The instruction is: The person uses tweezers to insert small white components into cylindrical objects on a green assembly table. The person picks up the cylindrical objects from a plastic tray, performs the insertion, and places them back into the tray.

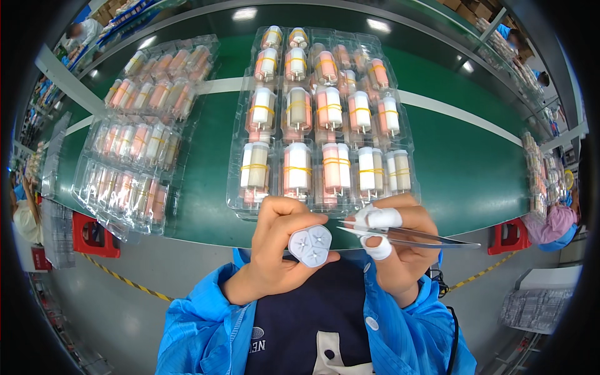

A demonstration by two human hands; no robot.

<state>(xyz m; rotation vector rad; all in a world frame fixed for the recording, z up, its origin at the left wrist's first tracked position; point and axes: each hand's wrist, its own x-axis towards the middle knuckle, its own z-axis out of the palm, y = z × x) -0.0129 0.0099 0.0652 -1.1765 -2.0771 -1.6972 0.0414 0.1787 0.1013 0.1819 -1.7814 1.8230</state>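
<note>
My left hand [275,250] is wrapped round a bundle of three cylinders [310,245]. Its pale grey end, three rounded caps each with a small pin at the centre, faces up toward me. In my right hand [400,244] is a pair of metal tweezers [431,238], pinched between fingers with white tape on their tips. The tweezers' points are slightly apart and sit just right of the bundle, not touching it. Beyond both hands lies a clear plastic tray [406,169] with rows of similar white, pink and beige cylinder bundles [297,167], held by yellow bands.
More clear trays of cylinder bundles [128,144] lie at the left on the green table [462,162]. Another stack of trays [537,169] is at the far right. Red stools [94,236] stand under the table's near edge. A person in pink [555,224] is at the right.
</note>
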